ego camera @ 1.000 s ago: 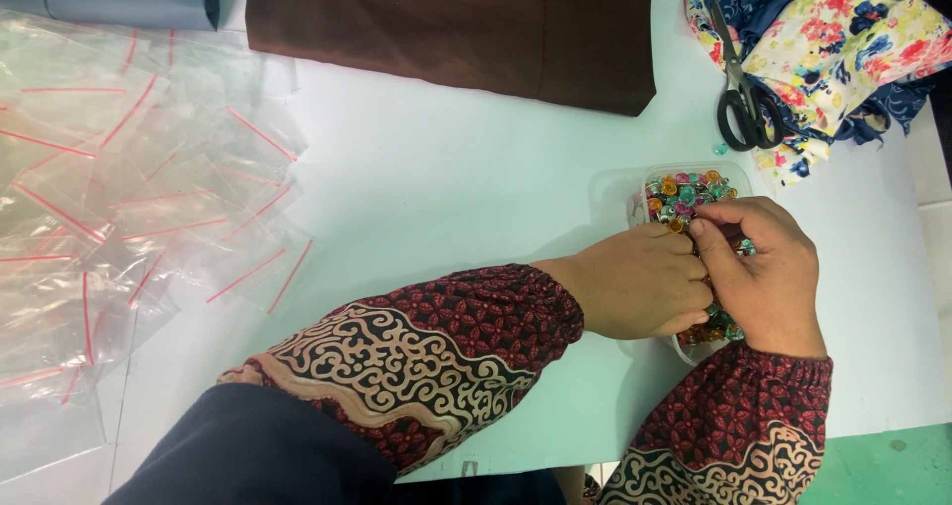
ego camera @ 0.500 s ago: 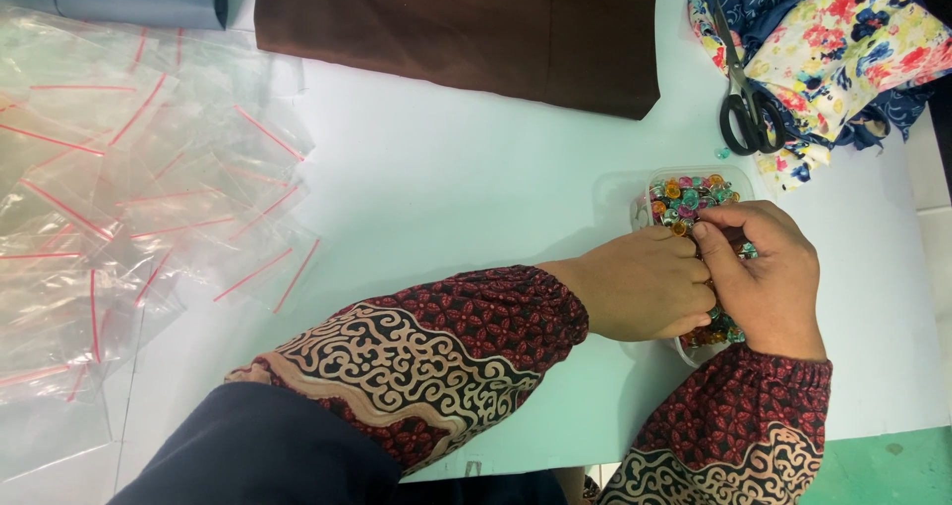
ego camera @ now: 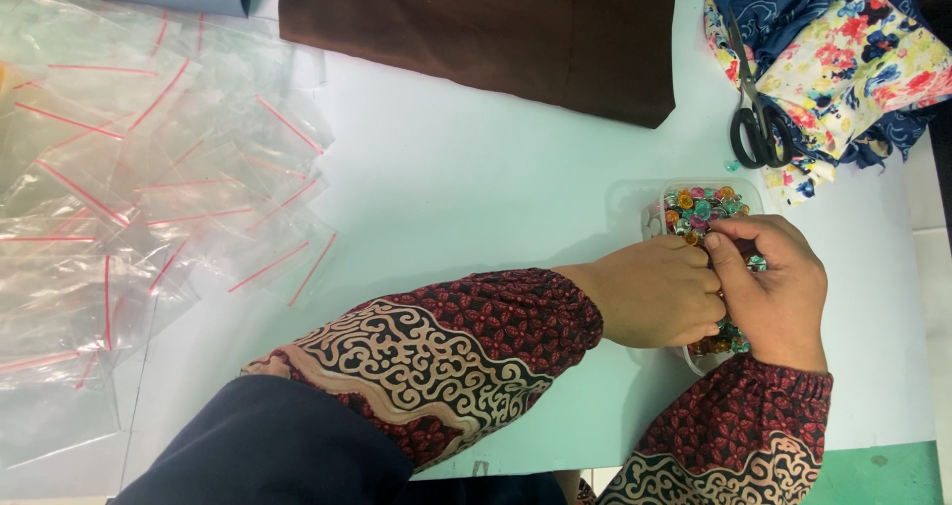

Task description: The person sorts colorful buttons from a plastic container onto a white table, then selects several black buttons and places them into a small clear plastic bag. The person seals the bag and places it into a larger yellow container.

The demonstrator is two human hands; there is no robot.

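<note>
A clear plastic box (ego camera: 635,200) full of small coloured beads (ego camera: 704,206) stands on the white table right of centre. My left hand (ego camera: 659,292) lies curled against the box's left side with its fingers closed. Over the box, my right hand (ego camera: 773,282) has its fingertips pinched together among the beads, touching the left hand's fingers. Whatever the fingers pinch is too small to make out. Both forearms wear dark red patterned sleeves.
A heap of clear zip bags with red seals (ego camera: 149,188) covers the table's left side. A brown cloth (ego camera: 496,29) lies at the top. Black scissors (ego camera: 759,118) rest beside floral and blue fabrics (ego camera: 853,59) at the top right.
My right hand's fingers shift slightly over the beads; both hands stay at the box.
</note>
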